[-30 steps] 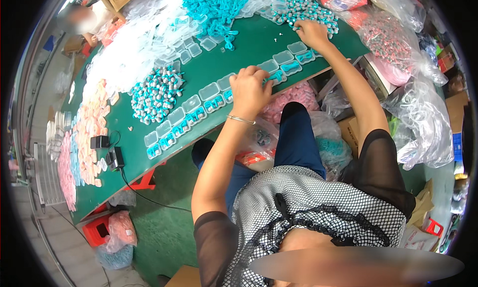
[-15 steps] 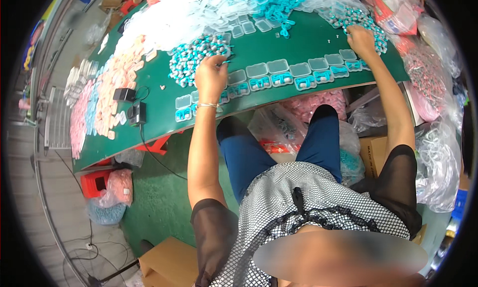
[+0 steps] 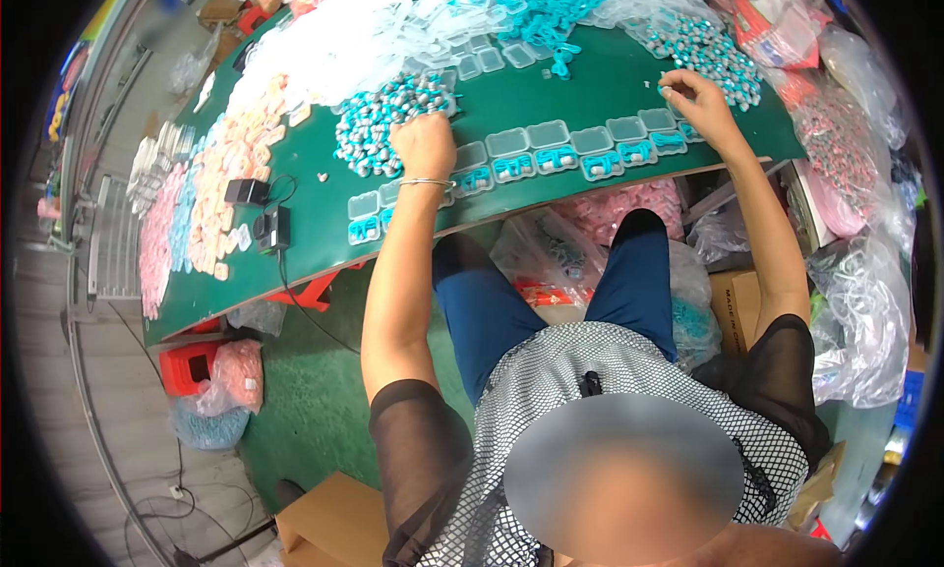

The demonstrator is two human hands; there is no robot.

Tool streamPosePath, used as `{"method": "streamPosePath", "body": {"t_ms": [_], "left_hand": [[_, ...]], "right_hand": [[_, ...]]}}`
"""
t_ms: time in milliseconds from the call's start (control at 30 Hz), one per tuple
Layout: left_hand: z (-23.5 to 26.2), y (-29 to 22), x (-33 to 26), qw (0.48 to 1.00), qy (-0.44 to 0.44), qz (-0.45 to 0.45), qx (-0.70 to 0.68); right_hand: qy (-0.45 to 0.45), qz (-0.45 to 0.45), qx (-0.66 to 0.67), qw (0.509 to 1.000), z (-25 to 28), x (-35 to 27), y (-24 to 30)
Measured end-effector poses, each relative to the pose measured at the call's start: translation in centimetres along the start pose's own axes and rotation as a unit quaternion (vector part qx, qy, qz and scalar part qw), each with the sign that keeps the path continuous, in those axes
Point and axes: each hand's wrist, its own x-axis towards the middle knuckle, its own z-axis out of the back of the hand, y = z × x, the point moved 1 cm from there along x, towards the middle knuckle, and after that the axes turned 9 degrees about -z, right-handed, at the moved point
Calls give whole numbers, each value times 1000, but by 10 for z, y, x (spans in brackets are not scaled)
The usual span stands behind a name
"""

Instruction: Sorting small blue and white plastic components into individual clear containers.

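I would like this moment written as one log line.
left hand: at teal-and-grey pile, grip hidden | right hand: apparently pinching small teal piece | open clear cases: row, near table edge

Right grip [image 3: 703, 107] withdrawn from right pile [image 3: 710, 58], left grip [image 3: 425, 146] moved to left pile [image 3: 379, 124]

Black block [image 3: 275, 230], cable [image 3: 282, 272] attached, set near peach pieces [image 3: 208, 235]. Pink bag [image 3: 239, 372] seen beside red stool [image 3: 185, 368], blue bag [image 3: 210, 427] below. Cardboard box [image 3: 336, 516] placed on green floor [image 3: 315, 390]. Clear bag [image 3: 865, 316] seen at right.
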Motion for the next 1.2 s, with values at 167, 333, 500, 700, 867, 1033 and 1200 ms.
{"method": "streamPosePath", "body": {"t_ms": [167,333,500,700,867,1033,1200], "left_hand": [[-4,11,-6,983,-105,41,-142],[12,-35,10,774,-65,88,-623],[34,-114,22,669,27,52,-741],[37,-184,41,603,38,19,-797],[31,-209,48,544,55,35,-837],[18,-227,49,768,-85,-66,-632],[21,-242,48,817,-183,-214,-503]], "right_hand": [[-15,6,40,999,5,-14,4],[-11,-60,83,995,21,-38,-2],[15,-92,80,992,20,-64,3],[-7,-38,3,999,17,-72,1],[-43,-3,-18,999,13,-75,-2],[-58,72,-96,991,9,-73,-4],[-63,75,-151,984,5,-73,-15]]}}
